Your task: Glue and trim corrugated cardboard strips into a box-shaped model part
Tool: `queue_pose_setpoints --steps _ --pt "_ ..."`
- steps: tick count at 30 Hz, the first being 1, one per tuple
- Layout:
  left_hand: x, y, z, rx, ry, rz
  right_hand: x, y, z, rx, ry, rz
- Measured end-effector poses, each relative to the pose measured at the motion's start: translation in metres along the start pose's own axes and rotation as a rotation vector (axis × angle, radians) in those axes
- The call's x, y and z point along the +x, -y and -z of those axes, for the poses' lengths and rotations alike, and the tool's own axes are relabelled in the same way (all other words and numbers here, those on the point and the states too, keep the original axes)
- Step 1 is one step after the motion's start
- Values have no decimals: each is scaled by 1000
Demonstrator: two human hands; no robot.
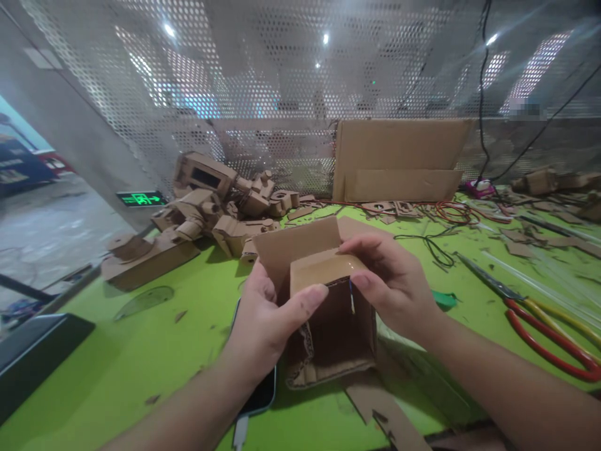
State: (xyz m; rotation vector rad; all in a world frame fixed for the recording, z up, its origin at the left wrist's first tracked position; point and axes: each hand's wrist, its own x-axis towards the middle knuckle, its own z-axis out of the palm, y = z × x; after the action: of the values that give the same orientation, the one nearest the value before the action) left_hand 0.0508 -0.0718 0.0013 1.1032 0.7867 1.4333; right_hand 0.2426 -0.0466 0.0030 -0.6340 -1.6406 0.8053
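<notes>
Both hands hold a small open cardboard box whose hollow inside faces the camera. A flap with a shiny strip like tape covers its top edge, and a taller flap stands up behind it. My left hand wraps round the left side, thumb on the top edge. My right hand grips the top right corner between thumb and fingers. A dark phone with a white cable lies partly under my left hand and the box.
Cardboard models are piled at the back left. Scissors with red and yellow handles lie at the right. A cardboard panel leans on the perforated screen, with wires before it. Scraps dot the green table.
</notes>
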Motion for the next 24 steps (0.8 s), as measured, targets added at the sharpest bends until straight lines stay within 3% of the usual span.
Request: queue_pose_setpoints --steps 11,16,20,24 --pt "8 -2 -1 124 37 -3 7 0 7 11 -69 -29" --pt "15 -33 -1 563 -55 -371 11 1 17 95 -16 -55" --pt "23 -70 -10 1003 197 -480 9 2 19 149 60 -31" --pt "36 -90 -14 1244 426 -424 6 2 20 80 122 5"
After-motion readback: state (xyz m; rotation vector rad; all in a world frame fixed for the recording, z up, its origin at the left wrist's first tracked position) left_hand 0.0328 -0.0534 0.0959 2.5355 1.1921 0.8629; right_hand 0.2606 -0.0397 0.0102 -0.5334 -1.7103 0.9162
